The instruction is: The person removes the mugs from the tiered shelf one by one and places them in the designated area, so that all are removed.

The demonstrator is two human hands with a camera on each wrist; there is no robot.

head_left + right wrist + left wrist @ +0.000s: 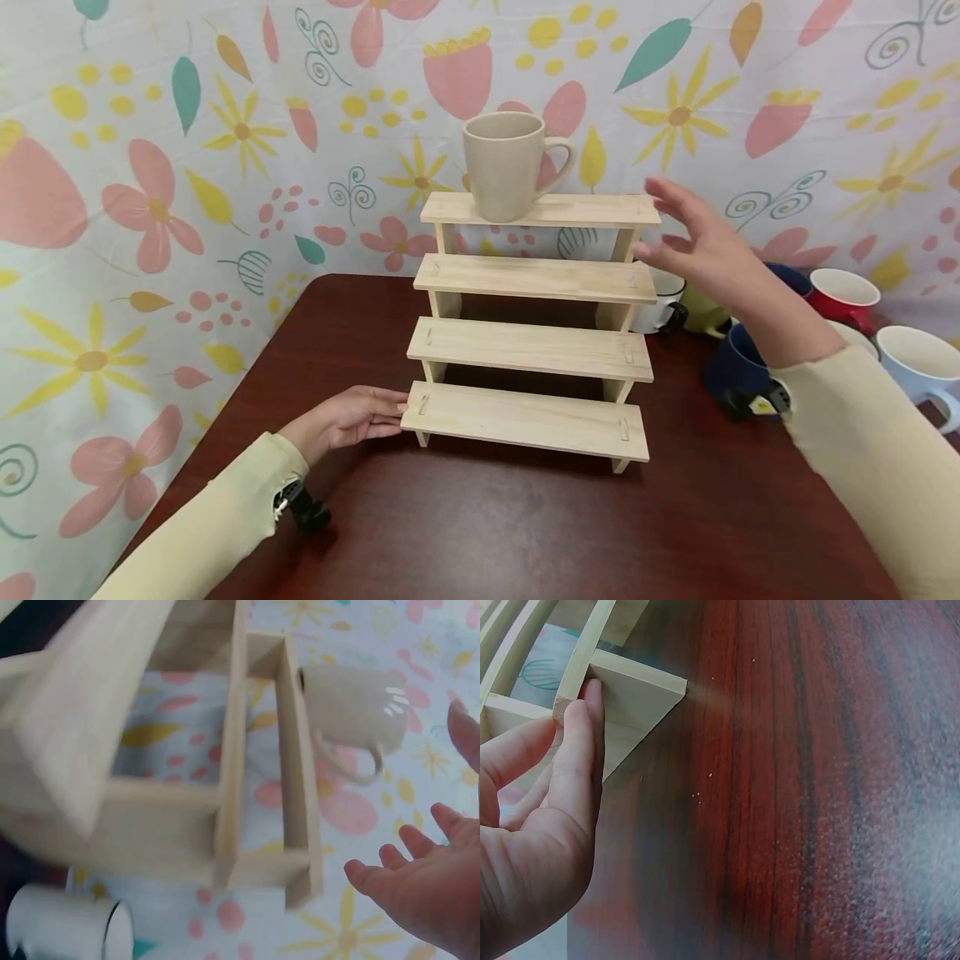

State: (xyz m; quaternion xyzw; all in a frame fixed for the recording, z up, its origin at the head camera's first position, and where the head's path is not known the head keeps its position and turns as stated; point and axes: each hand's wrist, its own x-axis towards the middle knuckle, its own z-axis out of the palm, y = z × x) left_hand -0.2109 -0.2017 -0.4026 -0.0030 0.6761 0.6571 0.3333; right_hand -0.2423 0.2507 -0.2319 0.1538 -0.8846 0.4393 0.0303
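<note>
A four-step wooden display stand [525,350] stands on the table, and a beige mug [501,167] sits upright on its top step with the handle to the right. My left hand [358,417] is at the left end of the lowest step. In the left wrist view, thumb and fingers [576,742] pinch the end of that board. Raised to the right of the top step, my right hand [701,237] is apart from the mug and holds nothing. Its fingers [412,877] are spread in the right wrist view, near the mug [352,709].
At the right, behind and below my right arm, several mugs stand close together, among them a red mug [843,296], a light blue mug [922,358] and a white mug [660,300]. A floral cloth [247,150] hangs behind the dark wooden table [480,525].
</note>
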